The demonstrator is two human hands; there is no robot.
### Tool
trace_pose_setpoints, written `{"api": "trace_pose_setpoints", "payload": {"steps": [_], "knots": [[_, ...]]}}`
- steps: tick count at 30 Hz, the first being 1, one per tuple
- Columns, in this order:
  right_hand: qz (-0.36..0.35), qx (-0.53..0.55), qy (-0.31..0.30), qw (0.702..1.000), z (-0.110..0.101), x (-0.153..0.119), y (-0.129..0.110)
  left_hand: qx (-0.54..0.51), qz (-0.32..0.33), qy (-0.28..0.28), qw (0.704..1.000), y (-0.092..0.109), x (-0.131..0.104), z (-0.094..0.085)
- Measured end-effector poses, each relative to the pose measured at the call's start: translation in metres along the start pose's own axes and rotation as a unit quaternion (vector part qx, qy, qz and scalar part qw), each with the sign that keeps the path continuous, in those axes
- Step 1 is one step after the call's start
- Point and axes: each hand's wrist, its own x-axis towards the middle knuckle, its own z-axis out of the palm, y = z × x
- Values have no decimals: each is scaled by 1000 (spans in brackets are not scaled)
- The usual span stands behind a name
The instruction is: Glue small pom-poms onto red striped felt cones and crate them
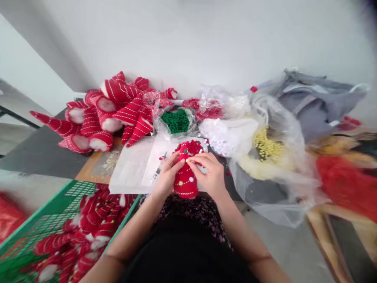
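Observation:
In front of me a red stuffed cone hat (185, 184) with white stitched stripes stands over the table's front edge, its tip pointing away. A few small green, yellow and white pom-poms dot its surface. My left hand (169, 175) is closed round the hat's left side near the tip. With thumb and forefinger my right hand (210, 175) pinches a small yellow pom-pom (187, 160) against the hat. Just beyond the tip lies a pile of red pom-poms (193, 147) on white paper (129, 169).
Striped red hats (126, 106) are heaped at the back left. Green pom-poms (176, 121), white pom-poms (220, 141) and yellow pom-poms (268, 145) sit in plastic bags across the back and right. A green crate (38, 220) of dotted hats stands at lower left.

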Motion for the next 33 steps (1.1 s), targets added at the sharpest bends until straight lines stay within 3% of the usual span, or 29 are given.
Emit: {"api": "trace_pose_setpoints", "payload": {"steps": [7, 13, 16, 19, 21, 22, 23, 24, 26, 27, 28, 29, 30, 31, 33], "knots": [[1, 6, -25, 1000, 5, 2, 1, -7, 13, -24, 1000, 2, -5, -7], [138, 86, 45, 986, -7, -1, 1, -63, -46, -10, 997, 13, -4, -16], [204, 130, 61, 968, -15, -10, 13, -48, -48, 48, 997, 38, -8, -51], [257, 199, 55, 944, -15, -22, 29, 66, 30, 164, 984, 84, -32, -120], [289, 264, 40, 919, -10, -29, 34, 213, 63, 288, 931, 120, -61, -177], [303, 297, 29, 905, -5, -31, 34, 305, 67, 363, 878, 135, -76, -204], [316, 327, 14, 891, 0, -33, 32, 408, 84, 428, 802, 148, -90, -228], [330, 354, -2, 875, 7, -35, 29, 506, 70, 460, 726, 156, -103, -247], [359, 398, -28, 844, 23, -35, 20, 614, 26, 512, 600, 159, -118, -265], [373, 416, -38, 829, 30, -34, 14, 633, 63, 543, 548, 152, -122, -264], [385, 432, -50, 814, 37, -34, 9, 643, 110, 538, 534, 142, -122, -255], [394, 445, -62, 802, 44, -32, 3, 643, 170, 509, 546, 129, -119, -241], [400, 456, -77, 791, 49, -31, -3, 634, 232, 451, 584, 115, -115, -222], [404, 464, -92, 783, 52, -30, -8, 626, 278, 363, 632, 99, -109, -199], [411, 477, -116, 769, 56, -28, -18, 597, 359, 205, 688, 71, -96, -151]]}}
